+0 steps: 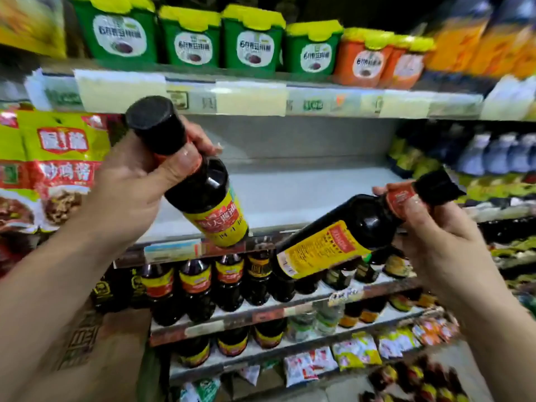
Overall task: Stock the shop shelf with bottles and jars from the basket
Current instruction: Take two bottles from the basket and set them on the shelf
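Both held bottles are near-black with black caps: the left bottle (203,192) wears a yellow label with a red band, the right bottle (348,230) a yellow label with a red panel and red neck wrap. Green tubs (191,39) and orange tubs (362,59) have yellow lids.

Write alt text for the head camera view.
Each hand holds a dark sauce bottle by its neck, left hand with the left bottle, right hand with the right bottle, both tilted before a bare middle shelf; green tubs sit above.

We see a grey metal back panel (290,137) behind tiered shop racks, pale price strips (249,97) along their edges, dim light overhead, everything slightly blurred.
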`<state>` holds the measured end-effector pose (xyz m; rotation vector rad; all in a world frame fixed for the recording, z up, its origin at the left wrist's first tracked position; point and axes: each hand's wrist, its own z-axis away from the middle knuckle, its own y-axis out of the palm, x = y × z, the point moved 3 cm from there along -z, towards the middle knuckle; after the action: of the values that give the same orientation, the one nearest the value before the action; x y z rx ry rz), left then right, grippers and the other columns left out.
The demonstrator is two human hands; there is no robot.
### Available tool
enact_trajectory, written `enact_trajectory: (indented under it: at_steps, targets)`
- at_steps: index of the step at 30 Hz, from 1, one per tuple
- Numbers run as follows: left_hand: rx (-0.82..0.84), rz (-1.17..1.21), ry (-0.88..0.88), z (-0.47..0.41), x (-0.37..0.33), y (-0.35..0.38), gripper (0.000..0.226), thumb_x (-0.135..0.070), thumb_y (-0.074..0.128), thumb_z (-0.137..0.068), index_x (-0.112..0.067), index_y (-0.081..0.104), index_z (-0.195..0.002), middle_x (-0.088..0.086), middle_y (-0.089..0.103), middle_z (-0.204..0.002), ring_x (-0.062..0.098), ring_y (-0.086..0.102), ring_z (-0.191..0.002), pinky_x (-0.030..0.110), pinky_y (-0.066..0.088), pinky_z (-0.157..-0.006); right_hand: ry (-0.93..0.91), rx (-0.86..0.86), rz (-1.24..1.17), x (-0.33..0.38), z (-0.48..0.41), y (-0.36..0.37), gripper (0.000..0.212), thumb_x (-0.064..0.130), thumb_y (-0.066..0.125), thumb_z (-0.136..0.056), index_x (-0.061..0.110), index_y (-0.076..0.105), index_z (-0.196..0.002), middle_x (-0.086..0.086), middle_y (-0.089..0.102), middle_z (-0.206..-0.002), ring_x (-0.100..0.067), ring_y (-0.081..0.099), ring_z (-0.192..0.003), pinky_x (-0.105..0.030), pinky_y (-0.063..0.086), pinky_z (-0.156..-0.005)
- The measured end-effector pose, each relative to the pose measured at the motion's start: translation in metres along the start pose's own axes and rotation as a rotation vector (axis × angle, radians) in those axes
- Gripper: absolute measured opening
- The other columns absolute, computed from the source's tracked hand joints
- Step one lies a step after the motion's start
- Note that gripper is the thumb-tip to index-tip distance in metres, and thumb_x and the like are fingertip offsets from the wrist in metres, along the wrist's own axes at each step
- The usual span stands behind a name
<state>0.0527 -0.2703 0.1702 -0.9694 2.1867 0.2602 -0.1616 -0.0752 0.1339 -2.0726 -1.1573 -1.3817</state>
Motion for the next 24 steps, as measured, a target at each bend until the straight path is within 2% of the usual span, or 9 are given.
enact_trajectory:
  at_steps: [6,9,11,12,15,17,19,22,24]
  targets:
    - [0.036,-0.134,-0.051,-0.033,0.046,0.033,0.010,-0.038,0.064,-0.078,-0.038,0.059,-0.087,-0.022,0.066,-0.089,0.000,0.060,-0.097,0.018,0.045,-0.093,0.044,-0.104,-0.117,-0.046,-0.074,-0.032,0.044,0.056,0.068,-0.053,0.026,0.062,-0.085,0.012,0.073,-0.086,-0.007,0.065,-0.090,-0.030,0.058,-0.068]
    - [0.007,-0.245,-0.112,-0.042,0.071,0.046,0.012,-0.027,0.059,-0.078,-0.029,0.053,-0.089,-0.027,0.065,-0.087,-0.004,0.058,-0.098,0.016,0.043,-0.095,0.079,-0.084,-0.121,-0.062,-0.111,-0.031,0.051,0.059,0.069,-0.048,0.026,0.059,-0.086,0.016,0.072,-0.081,-0.005,0.064,-0.089,-0.026,0.055,-0.065]
    - [-0.031,-0.296,-0.137,-0.049,0.085,0.050,0.014,-0.029,0.059,-0.077,-0.027,0.051,-0.090,-0.027,0.064,-0.087,-0.005,0.057,-0.100,0.017,0.041,-0.098,0.084,-0.065,-0.110,-0.070,-0.134,-0.028,0.056,0.062,0.073,-0.044,0.026,0.059,-0.084,0.017,0.071,-0.077,-0.001,0.065,-0.084,-0.023,0.054,-0.064]
    - [-0.039,-0.324,-0.152,-0.052,0.090,0.049,0.016,-0.032,0.058,-0.077,-0.028,0.051,-0.091,-0.028,0.063,-0.088,-0.005,0.056,-0.100,0.016,0.040,-0.099,0.084,-0.058,-0.101,-0.075,-0.142,-0.027,0.051,0.059,0.074,-0.049,0.025,0.059,-0.084,0.017,0.070,-0.075,0.001,0.065,-0.080,-0.023,0.054,-0.066]
    - [0.012,-0.415,-0.188,-0.061,0.105,0.048,0.023,-0.040,0.058,-0.076,-0.029,0.049,-0.094,-0.031,0.061,-0.090,-0.011,0.053,-0.096,0.010,0.038,-0.095,0.098,0.004,-0.048,-0.089,-0.168,-0.023,0.004,0.027,0.060,-0.085,0.024,0.057,-0.084,0.009,0.066,-0.081,0.003,0.062,-0.076,-0.035,0.051,-0.082]
    - [0.055,-0.440,-0.200,-0.065,0.111,0.047,0.035,-0.054,0.061,-0.074,-0.030,0.049,-0.096,-0.032,0.061,-0.092,-0.013,0.053,-0.095,0.007,0.038,-0.092,0.092,0.062,0.054,-0.096,-0.182,-0.021,0.008,0.018,0.056,-0.089,0.025,0.057,-0.084,0.003,0.065,-0.090,-0.003,0.063,-0.084,-0.041,0.050,-0.090]
    - [0.070,-0.463,-0.230,-0.070,0.115,0.042,0.039,-0.060,0.059,-0.071,-0.032,0.050,-0.095,-0.027,0.062,-0.094,-0.009,0.054,-0.097,0.011,0.039,-0.094,0.079,0.119,0.139,-0.099,-0.195,-0.014,0.007,0.018,0.058,-0.088,0.025,0.058,-0.086,-0.002,0.066,-0.095,-0.010,0.062,-0.089,-0.046,0.050,-0.093]
    - [0.146,-0.539,-0.295,-0.073,0.126,0.034,0.024,-0.046,0.060,-0.074,-0.033,0.052,-0.092,-0.011,0.061,-0.098,0.013,0.055,-0.110,0.025,0.037,-0.103,0.050,0.154,0.253,-0.104,-0.207,-0.007,0.009,0.020,0.061,-0.086,0.017,0.060,-0.094,-0.007,0.065,-0.095,-0.018,0.062,-0.090,-0.048,0.050,-0.092]
    - [0.176,-0.559,-0.314,-0.073,0.130,0.031,0.023,-0.044,0.057,-0.074,-0.031,0.052,-0.092,-0.008,0.060,-0.101,0.011,0.053,-0.112,0.016,0.037,-0.098,0.042,0.156,0.293,-0.107,-0.211,-0.005,0.012,0.021,0.063,-0.085,0.017,0.060,-0.095,-0.009,0.065,-0.095,-0.021,0.062,-0.092,-0.049,0.050,-0.092]
